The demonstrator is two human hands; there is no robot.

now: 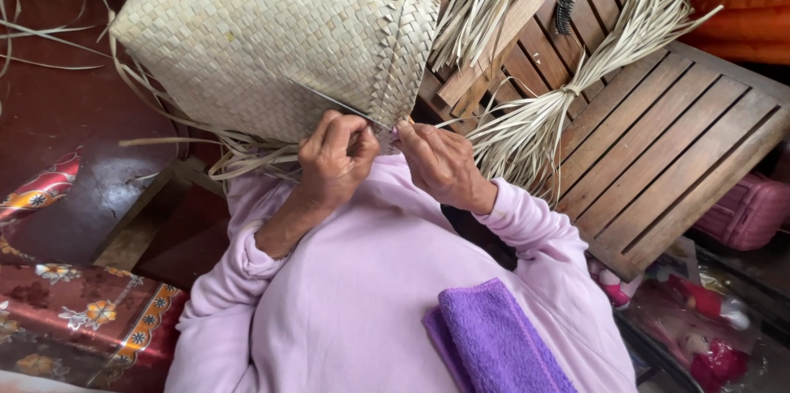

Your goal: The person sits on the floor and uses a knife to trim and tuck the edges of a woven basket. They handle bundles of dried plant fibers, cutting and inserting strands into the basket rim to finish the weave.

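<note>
A pale woven straw basket (263,31) lies tilted in front of me, loose strip ends trailing from its lower edge. My left hand (333,158) is closed on a thin metal needle-like tool (329,98) that slants across the basket's lower corner. My right hand (440,164) pinches the basket's braided rim at that same corner, fingertips pressed to the weave. Both hands sit close together, nearly touching. Lilac sleeves cover my arms.
A tied bundle of dry straw strips (568,88) lies on the slatted wooden table (666,146), with a black comb (569,0) beyond. A purple towel (490,339) rests on my lap. Patterned red cloth (74,319) lies left, a pink case (749,212) right.
</note>
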